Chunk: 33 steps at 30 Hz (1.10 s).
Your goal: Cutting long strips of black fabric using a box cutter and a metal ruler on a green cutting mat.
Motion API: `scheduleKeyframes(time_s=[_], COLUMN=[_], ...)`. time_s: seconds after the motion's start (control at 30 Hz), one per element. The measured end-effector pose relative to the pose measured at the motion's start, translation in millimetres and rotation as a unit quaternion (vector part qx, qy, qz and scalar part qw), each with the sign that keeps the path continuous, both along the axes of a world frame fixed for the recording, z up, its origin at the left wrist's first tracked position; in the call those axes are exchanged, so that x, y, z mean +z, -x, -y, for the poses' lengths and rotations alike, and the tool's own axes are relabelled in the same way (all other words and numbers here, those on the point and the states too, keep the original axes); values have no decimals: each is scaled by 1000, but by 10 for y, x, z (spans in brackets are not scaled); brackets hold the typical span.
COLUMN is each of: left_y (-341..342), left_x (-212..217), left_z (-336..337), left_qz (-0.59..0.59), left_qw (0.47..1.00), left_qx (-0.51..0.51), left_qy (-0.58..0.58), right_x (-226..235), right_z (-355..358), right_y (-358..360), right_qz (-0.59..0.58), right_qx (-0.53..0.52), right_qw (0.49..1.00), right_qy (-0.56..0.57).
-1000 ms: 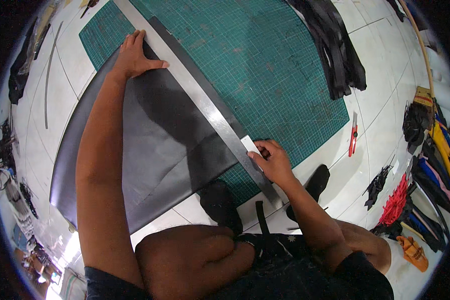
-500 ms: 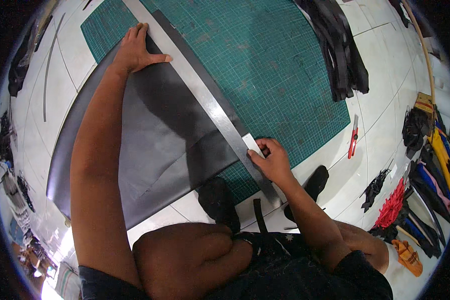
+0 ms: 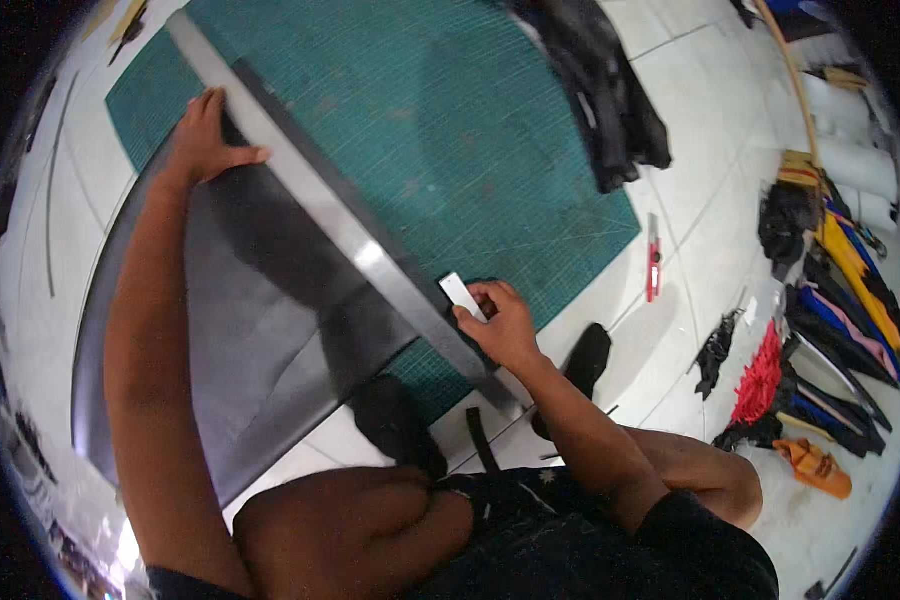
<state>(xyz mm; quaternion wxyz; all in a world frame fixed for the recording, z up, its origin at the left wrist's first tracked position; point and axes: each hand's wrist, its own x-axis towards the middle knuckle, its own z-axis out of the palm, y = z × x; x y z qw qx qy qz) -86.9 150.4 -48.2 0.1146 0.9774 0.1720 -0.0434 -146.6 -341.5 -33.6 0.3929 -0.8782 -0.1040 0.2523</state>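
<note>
A long metal ruler (image 3: 315, 205) lies slantwise across a sheet of black leather-like material (image 3: 260, 340), a narrow strip of which shows past the ruler's right edge. My left hand (image 3: 202, 148) presses down near the ruler's far end, thumb on the metal and fingers stretched apart. Near the ruler's close end, my right hand (image 3: 502, 325) pinches a small white rectangular piece (image 3: 462, 297) between thumb and fingers. That piece sits just right of the ruler, over the green cutting mat (image 3: 490, 190). Its exact kind cannot be made out.
A red utility knife (image 3: 654, 265) lies on the white tiled floor, right of the mat. Black strips (image 3: 610, 110) are piled on the mat's far right. Further right are a red bundle (image 3: 760, 375), an orange piece (image 3: 815, 467) and coloured material. My feet flank the ruler's near end.
The whole view has shifted, so things sit further left. My right hand has drawn the white piece slightly away from the ruler's edge, to the right. My left hand keeps its place on the ruler.
</note>
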Motion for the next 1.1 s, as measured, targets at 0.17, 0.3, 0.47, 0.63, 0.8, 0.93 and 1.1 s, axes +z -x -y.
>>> scheduleKeyframes(time_s=[0.17, 0.3, 0.47, 0.63, 0.8, 0.93, 1.1], left_y=[-151, -212, -126, -80, -80, -35, -84], left_x=[333, 540, 445, 487, 589, 560, 503], left_z=[379, 748, 708, 1033, 1057, 1033, 1074], left_qz=[-117, -171, -168, -188, -262, -292, -264], left_qw=[982, 979, 983, 982, 962, 952, 962], left_qx=[19, -11, -19, 17, 10, 43, 42], left_qy=[-146, -107, -66, -31, -72, -83, -58], right_x=[-393, -318, -398, -589, -106, -13, 77], right_z=[1219, 2315, 2799, 2655, 1338, -136, -1600], right_y=[-649, -1409, -1549, -1355, -1442, -1299, -1298], right_qz=[62, 245, 126, 307, 172, 150, 148], right_qx=[-179, -313, -214, -342, -311, -47, 172], right_qw=[981, 827, 874, 862, 935, 987, 972], right_qy=[-37, 397, 417, 214, 1, -24, 54])
